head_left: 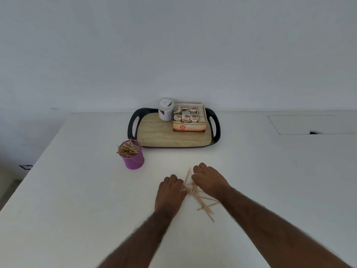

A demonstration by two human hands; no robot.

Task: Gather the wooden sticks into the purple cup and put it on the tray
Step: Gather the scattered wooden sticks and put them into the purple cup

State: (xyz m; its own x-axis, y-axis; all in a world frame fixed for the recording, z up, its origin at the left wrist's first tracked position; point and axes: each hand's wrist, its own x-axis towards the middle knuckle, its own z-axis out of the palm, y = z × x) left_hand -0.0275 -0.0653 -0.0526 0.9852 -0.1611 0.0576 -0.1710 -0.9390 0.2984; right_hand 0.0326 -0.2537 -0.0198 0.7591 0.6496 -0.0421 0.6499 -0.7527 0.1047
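Am curling left hand (171, 190) and right hand (209, 180) round loose wooden sticks (201, 200) on counter (77, 190). Sticks probably light, stiff, slippery; judging mid-length pinch best. Purple cup (134, 160) standing at 10 o'clock, tray (133, 120) at 12.

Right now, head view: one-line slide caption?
Left hand and right hand gather loose wooden sticks; stick-filled purple cup stands beside tray.

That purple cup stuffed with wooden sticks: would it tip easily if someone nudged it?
Probably light: the purple cup looks like thin mesh. Likely somewhat tippy if nudged high, since its base looks narrower than its rim and the sticks bristle above it.
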